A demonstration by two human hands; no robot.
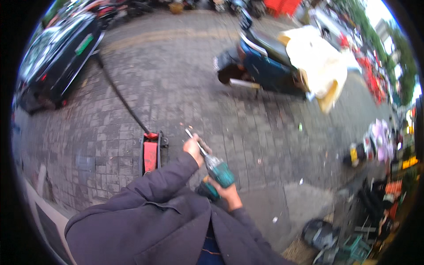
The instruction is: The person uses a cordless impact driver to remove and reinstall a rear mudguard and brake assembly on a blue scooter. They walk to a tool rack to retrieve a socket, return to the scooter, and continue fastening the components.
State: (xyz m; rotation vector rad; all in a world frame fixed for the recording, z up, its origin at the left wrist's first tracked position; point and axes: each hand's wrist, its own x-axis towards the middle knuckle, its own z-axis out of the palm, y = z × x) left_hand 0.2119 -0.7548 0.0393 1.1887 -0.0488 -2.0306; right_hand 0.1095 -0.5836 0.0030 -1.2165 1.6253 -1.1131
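Observation:
A green cordless power tool point(221, 173) with a grey nose is held out in front of my body. My right hand point(227, 194) is wrapped round its grip, and its battery point(207, 190) shows below. From the nose a long metal shaft point(201, 149) points away and to the left. My left hand point(192, 149) is closed at this shaft, near its far end. Whether the tool is a drill or an impact wrench I cannot tell. A red floor jack point(150, 155) stands on the paving left of my hands, its long dark handle point(117, 90) slanting up and away.
A dark car point(57, 62) is parked at the far left. Ahead stands a blue scooter point(274, 66) with a pale cover point(320, 62) over its front. Bags point(380, 137) and a grey plastic-looking object point(320, 234) lie to the right. Grey brick paving point(265, 132) lies between.

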